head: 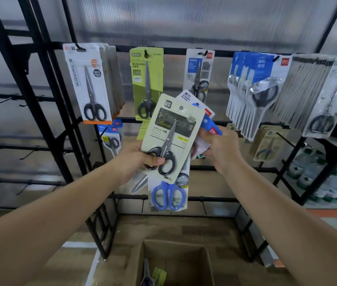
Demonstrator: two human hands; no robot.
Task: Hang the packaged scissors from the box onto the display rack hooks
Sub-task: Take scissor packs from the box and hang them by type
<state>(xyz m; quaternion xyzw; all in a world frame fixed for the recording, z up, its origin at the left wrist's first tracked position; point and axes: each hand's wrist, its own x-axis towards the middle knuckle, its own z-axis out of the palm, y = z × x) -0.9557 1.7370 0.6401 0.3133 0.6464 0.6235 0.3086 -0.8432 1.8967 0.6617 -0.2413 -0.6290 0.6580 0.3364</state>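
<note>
My left hand (140,159) grips a stack of scissors packs in front of the rack. On top is a cream "Office Scissors" card with black-handled scissors (169,137); beneath it hangs a pack with blue-handled scissors (168,195). My right hand (219,149) holds more packs by their blue and white cards (209,122), just right of the stack. The black display rack (184,50) carries hung packs along its top rail. The open cardboard box (202,256) sits on the floor below, with a pack or two visible inside.
Hung on the top rail are white, green, blue and clear scissors packs. Lower rails hold a few packs at left (112,139) and right (266,145). Bare hooks stick out of the left rack section (0,102). Water bottles (316,176) stand at the right.
</note>
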